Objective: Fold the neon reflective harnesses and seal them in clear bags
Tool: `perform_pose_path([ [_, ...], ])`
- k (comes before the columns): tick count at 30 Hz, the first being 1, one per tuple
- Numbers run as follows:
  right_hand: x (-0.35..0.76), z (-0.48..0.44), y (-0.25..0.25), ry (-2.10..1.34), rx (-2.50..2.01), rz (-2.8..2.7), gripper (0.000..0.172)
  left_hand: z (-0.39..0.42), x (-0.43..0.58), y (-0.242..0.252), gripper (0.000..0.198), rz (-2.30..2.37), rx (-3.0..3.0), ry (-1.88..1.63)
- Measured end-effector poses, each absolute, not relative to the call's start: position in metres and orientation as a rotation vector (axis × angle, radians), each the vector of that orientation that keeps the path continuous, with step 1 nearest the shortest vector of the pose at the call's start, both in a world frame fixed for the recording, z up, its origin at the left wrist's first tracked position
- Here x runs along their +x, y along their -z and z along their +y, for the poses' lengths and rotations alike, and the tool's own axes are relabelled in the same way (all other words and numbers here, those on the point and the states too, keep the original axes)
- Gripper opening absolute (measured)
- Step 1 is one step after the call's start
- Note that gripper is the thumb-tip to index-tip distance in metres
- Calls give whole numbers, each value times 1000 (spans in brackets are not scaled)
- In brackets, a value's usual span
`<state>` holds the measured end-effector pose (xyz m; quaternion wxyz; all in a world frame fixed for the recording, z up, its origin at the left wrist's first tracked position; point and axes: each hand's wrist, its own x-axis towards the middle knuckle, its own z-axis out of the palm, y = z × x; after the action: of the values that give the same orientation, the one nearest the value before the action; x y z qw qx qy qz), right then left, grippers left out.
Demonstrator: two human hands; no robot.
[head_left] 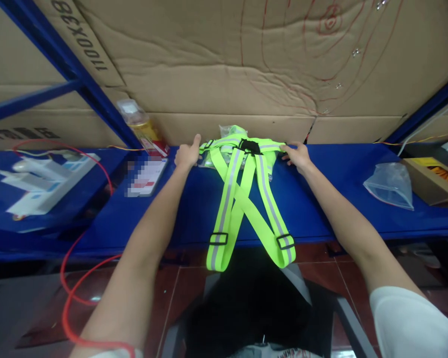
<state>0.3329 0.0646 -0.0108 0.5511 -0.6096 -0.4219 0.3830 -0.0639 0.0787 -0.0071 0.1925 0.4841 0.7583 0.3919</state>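
Our curled left hand (187, 154) and flatter right hand (297, 155) touched the harness's (242, 199) far ends, grip unclear; its straps ran toward us, off the tabletop (321, 199) edge.

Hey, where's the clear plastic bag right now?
In the head view, the clear plastic bag lies on the blue table at the right, beyond the right hand and just left of the cardboard box.

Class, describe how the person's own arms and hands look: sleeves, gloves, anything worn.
The left hand and right hand are bare: no gloves, rings or watch show. The forearms are uncovered. A short white sleeve covers the right upper arm; a sliver of white sleeve shows on the left.
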Motion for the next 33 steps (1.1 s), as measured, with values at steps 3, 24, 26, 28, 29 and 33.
perform_pose_path([
  [3, 331, 62, 6, -1005, -1371, -963, 34, 82, -59, 8, 49, 2010, 1299, -1150],
  [24, 324, 45, -22, -967, -1045, -911, 30, 51, -33, -23, 48, 1279, 1004, -1907],
  [26, 323, 44, -25, -907, -1013, -927, 29, 48, -31, -26, 55, 1185, 1044, -1916],
  [28, 324, 41, -30, -889, -943, -977, 30, 45, -30, -30, 57, 1080, 1063, -1897],
  [29, 325, 38, -34, -893, -909, -1019, 31, 43, -29, -33, 56, 1046, 1055, -1883],
  [33, 332, 27, -48, -876, -908, -1194, 34, 38, -23, -38, 51, 1014, 989, -1892],
])
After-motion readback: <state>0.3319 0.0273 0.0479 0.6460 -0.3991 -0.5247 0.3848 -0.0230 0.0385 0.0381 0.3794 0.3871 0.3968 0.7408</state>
